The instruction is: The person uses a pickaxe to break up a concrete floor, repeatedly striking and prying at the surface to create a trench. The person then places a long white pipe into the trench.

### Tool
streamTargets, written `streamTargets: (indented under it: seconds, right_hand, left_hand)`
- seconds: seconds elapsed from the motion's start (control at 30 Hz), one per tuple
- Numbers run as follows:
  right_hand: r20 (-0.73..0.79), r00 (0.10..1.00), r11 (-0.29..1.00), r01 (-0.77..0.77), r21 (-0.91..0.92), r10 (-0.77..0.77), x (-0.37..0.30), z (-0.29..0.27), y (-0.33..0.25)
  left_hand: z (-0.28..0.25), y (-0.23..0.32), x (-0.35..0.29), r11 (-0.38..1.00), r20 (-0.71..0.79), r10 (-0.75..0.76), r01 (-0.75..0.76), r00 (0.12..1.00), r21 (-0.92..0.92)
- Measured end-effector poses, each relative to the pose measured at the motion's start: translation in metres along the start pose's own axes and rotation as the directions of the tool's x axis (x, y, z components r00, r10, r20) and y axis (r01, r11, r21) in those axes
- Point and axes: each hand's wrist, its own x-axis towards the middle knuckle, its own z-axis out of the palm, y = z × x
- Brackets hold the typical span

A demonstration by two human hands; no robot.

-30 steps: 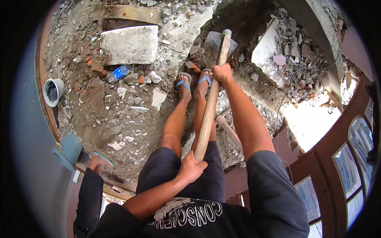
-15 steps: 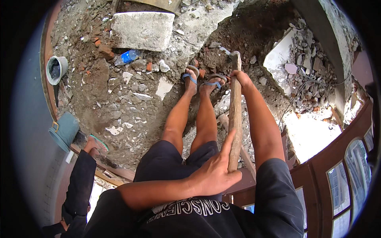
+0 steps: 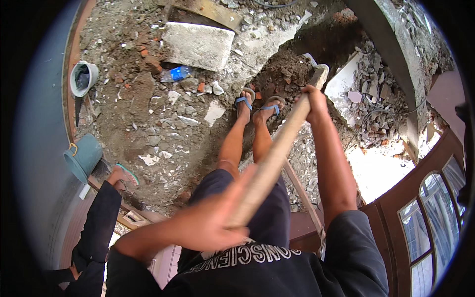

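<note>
The long-handled tool (image 3: 277,153) slants across the person's front, its wooden shaft running from near the belly up to the right, over the dug soil beyond the feet. At its far end a bit of grey blade (image 3: 310,59) shows; the rest of that head is hard to make out. The right hand (image 3: 315,103) is clenched around the upper shaft. The left hand (image 3: 210,218) lies against the lower end, so blurred that I cannot tell whether its fingers close on the wood.

Beneath are two feet in blue-strapped sandals (image 3: 244,101), among broken bricks and rubble (image 3: 168,131). To the left, a clear bottle (image 3: 175,74) with a blue label lies beside a pale slab (image 3: 198,45); its contents cannot be told. Farther left, a whitish bucket (image 3: 92,85) holds something dark, unclear in kind. Below it leans a teal bucket (image 3: 84,158) with a yellow handle, its inside hidden. Near that, a co-worker's dark-clothed leg (image 3: 99,213) shows, the body mostly cut off.
</note>
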Motion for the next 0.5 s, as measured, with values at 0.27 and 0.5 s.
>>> streamTargets:
  seconds: [0.27, 0.5]
  right_hand:
    - [0.045, 0.993, 0.987, 0.103, 0.121, -0.110, -0.233, 0.200, 0.114]
    - [0.326, 0.943, 0.969, -0.021, 0.246, -0.062, -0.290, 0.190, 0.174]
  left_hand:
    - [-0.034, -0.043, -0.293, 0.736, -0.873, -0.206, 0.658, 0.442, 0.159]
    - [0.021, -0.154, -0.334, 0.557, -0.922, -0.123, 0.795, 0.366, 0.241]
